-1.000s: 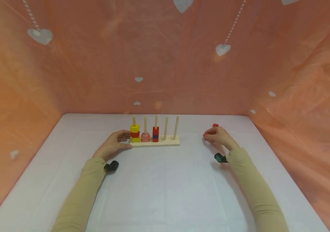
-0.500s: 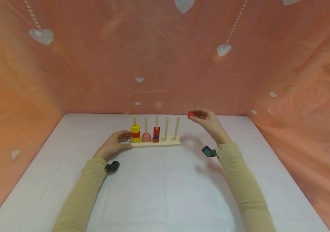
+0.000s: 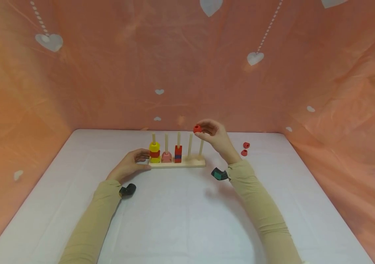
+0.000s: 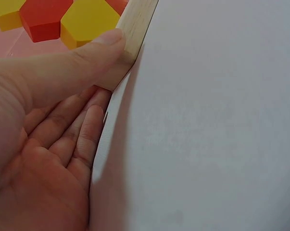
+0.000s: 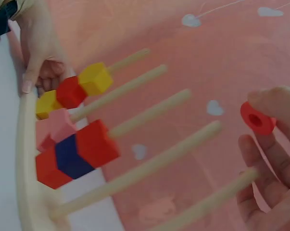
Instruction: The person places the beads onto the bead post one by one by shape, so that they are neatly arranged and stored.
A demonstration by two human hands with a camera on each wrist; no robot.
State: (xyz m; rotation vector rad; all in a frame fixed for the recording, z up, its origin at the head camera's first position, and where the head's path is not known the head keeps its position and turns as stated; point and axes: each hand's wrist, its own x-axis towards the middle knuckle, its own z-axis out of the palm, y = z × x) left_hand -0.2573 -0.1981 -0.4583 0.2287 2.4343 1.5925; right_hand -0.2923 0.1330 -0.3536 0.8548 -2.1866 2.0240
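Note:
A wooden peg stand (image 3: 176, 165) with several upright pegs lies across the table. My left hand (image 3: 128, 164) holds its left end, the thumb on the base's near edge. Between thumb and fingertips my right hand (image 3: 217, 139) pinches a red bead (image 5: 258, 118), its hole facing the right wrist camera. The bead is above the pegs at the stand's right end, apart from the peg tips. The leftmost peg carries yellow and red blocks (image 5: 71, 92); pink pieces (image 3: 166, 157) sit on the second. On the third are red blocks (image 5: 97, 143) with a blue block (image 5: 73, 156) between. The last two pegs are bare.
Two red beads (image 3: 246, 145) lie on the white tabletop (image 3: 187, 216), right of the stand. An orange cloth (image 3: 124, 73) with heart prints hangs behind and at both sides.
My right hand has lifted the red bead from the table's right side and carried it left over the stand. Two red beads behind it came into view. The left hand stayed put.

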